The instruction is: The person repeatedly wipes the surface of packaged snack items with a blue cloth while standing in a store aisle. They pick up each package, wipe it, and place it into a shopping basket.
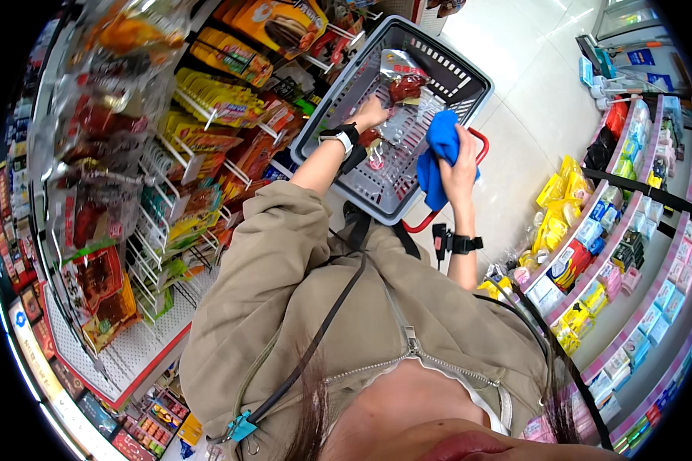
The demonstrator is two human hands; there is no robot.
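Note:
A grey plastic shopping basket (349, 78) with a red handle (480, 147) is in front of me. Inside it, my left hand (372, 112) is over vacuum-packed meat; its fingertips are partly hidden, so a firm grip cannot be made out. One clear pack of reddish-brown meat (406, 86) lies at the basket's far end. Another clear pack (375, 155) lies below my left hand. My right hand (460, 164) grips a bunched blue cloth (441, 138) above the basket's right side. Both wrists wear black straps, and a watch with a white band is on the left.
On the left, a rack with wire hooks holds yellow snack packs (219, 104) and clear meat packs (101, 121). Its perforated white shelf (127, 351) has a red edge. Shelves of small boxed and bagged goods (588, 248) line the right, across a tiled floor (513, 127).

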